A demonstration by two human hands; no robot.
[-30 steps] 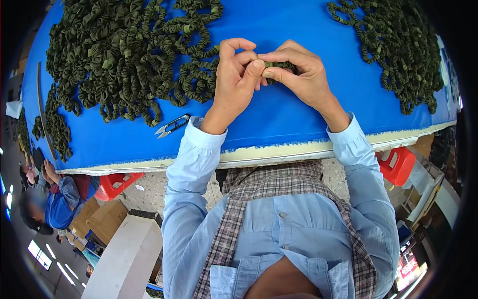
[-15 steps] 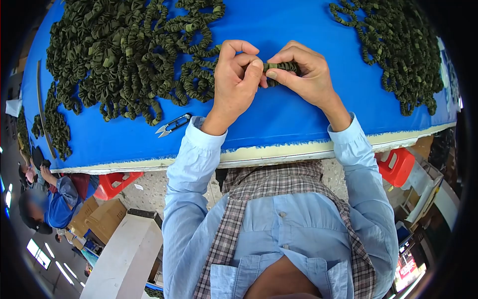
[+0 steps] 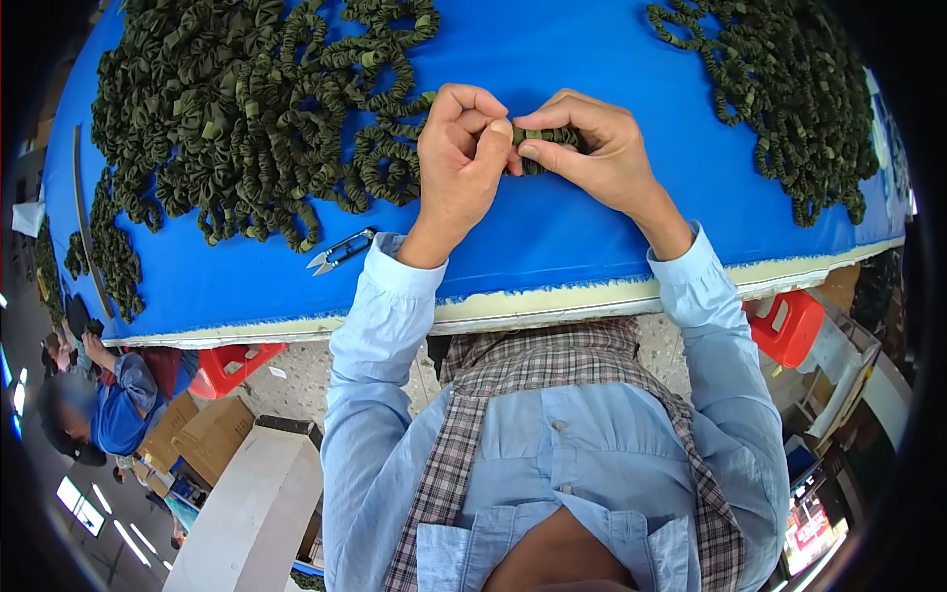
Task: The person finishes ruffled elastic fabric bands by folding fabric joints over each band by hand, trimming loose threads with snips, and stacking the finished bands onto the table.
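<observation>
Between my two hands is a dark green gathered fabric ring [image 3: 561, 141], partly hidden by the fingers. My right hand [image 3: 599, 148] pinches it between thumb and fingers. My left hand [image 3: 464, 153] is closed, thumb against the fingers, at the ring's left end; what its fingertips hold is too small to make out. A large heap of similar green rings [image 3: 212, 109] lies left of my left hand, and another pile [image 3: 789, 99] lies at the far right. Small thread snips [image 3: 341, 251] rest on the blue tabletop [image 3: 552, 237] near my left wrist.
A long thin strip [image 3: 87, 227] lies at the table's left end beside a smaller ring pile [image 3: 115, 259]. Red stools [image 3: 235, 367] [image 3: 787, 330] stand beyond the table edge. At the lower left are a person in blue [image 3: 120, 414], cardboard boxes [image 3: 212, 434] and a white box [image 3: 247, 503].
My left hand has shifted slightly left and down. The ring stays in my right hand, turned a little and more covered by the fingers than half a second ago.
</observation>
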